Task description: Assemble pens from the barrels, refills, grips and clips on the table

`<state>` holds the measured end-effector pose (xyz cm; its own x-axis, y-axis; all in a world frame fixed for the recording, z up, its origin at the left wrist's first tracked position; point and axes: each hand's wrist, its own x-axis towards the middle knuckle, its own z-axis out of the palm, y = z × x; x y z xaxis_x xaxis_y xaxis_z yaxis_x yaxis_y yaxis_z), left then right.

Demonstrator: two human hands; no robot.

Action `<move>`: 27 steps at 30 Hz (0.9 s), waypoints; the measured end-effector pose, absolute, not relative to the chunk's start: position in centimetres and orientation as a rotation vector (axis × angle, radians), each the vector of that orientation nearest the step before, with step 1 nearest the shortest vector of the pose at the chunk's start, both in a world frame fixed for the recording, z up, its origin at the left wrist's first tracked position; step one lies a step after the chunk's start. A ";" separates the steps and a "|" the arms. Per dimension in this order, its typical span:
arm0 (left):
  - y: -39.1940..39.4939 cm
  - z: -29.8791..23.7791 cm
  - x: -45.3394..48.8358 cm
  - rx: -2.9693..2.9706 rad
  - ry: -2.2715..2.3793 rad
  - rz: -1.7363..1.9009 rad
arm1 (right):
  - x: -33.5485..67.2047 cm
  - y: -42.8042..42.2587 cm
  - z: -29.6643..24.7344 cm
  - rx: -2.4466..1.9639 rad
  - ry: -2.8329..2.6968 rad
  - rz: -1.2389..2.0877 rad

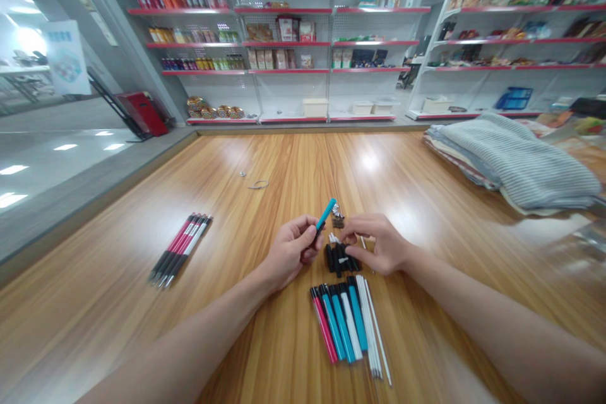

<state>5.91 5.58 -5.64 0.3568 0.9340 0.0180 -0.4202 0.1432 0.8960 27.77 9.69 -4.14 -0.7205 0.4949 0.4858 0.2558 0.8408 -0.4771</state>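
My left hand is closed around a blue pen barrel with a dark end, tilted up and to the right. My right hand is over a cluster of black pen grips, thumb apart from its bent fingers and nothing visible between them. Small white parts lie by its fingertips. Beyond are small brown springs or rings and shiny silver parts. Nearer me lie pink, blue and white pen barrels with black ends, beside thin white refills.
Several assembled pens lie in a row on the left of the wooden table. A thin looped strip and a small silver piece sit farther back. Folded striped cloth is piled at right. Stocked shelves stand behind.
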 end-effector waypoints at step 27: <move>5.6 -6.2 6.0 1.095 0.737 1.042 | 27.0 10.4 -5.2 -0.694 -1.498 1.205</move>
<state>5.96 5.59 -6.18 0.3601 0.9328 0.0120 -0.2987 0.1031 0.9488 26.95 10.44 -5.15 -0.2879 0.8870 0.3610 -0.1620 0.3264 -0.9313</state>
